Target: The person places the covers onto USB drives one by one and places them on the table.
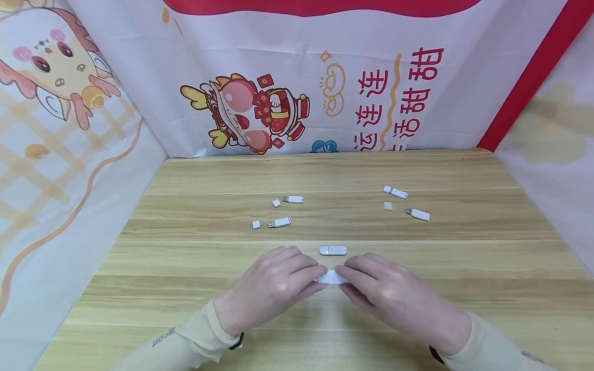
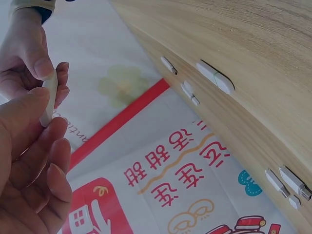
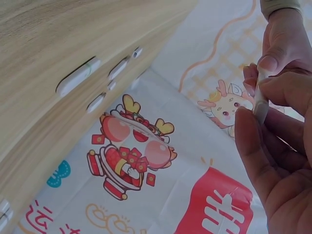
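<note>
A white USB stick (image 1: 331,277) is held level above the near part of the table, between both hands. My left hand (image 1: 278,278) pinches its left end between thumb and fingers. At the right end, my right hand (image 1: 394,293) does the same. Fingertips cover both ends, so the plug cannot be seen. Seen from the left wrist, the stick (image 2: 50,100) is narrow and edge-on; the right wrist view also shows the stick (image 3: 261,97) between both thumbs. Just beyond the hands, a closed white USB stick (image 1: 333,251) with rounded ends lies on the table.
Farther left lie two uncapped USB sticks (image 1: 280,222) with bare plugs, each beside its small white cap (image 1: 256,224). At the far right are another uncapped stick (image 1: 418,214), a loose cap (image 1: 388,206) and a stick (image 1: 398,193) with a grey band. Printed cloth (image 1: 287,46) hangs behind the wooden table (image 1: 185,257).
</note>
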A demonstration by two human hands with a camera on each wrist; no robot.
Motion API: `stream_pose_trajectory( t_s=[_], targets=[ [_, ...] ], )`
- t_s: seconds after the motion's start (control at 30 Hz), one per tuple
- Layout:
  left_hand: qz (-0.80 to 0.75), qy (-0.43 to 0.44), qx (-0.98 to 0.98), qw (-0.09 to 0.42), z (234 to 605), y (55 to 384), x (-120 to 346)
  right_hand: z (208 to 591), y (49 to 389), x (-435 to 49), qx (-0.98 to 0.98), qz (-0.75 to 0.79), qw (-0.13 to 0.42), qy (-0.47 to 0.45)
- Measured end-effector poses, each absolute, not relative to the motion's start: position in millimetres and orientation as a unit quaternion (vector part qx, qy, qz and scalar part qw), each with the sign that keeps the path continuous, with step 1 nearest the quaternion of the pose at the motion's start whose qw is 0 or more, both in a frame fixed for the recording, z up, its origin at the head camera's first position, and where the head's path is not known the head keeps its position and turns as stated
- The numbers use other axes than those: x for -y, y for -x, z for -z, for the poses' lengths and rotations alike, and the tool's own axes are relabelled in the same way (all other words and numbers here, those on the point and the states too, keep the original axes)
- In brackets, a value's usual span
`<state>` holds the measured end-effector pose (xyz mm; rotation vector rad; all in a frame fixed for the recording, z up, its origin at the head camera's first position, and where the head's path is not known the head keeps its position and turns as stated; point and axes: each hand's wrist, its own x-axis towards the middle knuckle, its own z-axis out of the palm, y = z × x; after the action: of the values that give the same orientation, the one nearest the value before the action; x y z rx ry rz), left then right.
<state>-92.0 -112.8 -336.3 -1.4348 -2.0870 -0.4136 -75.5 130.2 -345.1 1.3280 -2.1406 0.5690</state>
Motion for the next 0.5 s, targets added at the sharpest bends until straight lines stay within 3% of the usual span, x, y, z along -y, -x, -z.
stream_pose_trajectory(
  t_s=[0.33, 0.5],
  targets=[
    [0.153, 0.549, 0.775, 0.272, 337.9, 96.7, 113.9, 343.3, 76.4, -127.3, 0.817, -0.181, 0.252, -0.486],
    [0.149, 0.552, 0.779, 0.257, 337.2, 96.7, 113.6, 341.9, 78.7, -124.4, 0.804, -0.164, 0.280, -0.498]
  ],
)
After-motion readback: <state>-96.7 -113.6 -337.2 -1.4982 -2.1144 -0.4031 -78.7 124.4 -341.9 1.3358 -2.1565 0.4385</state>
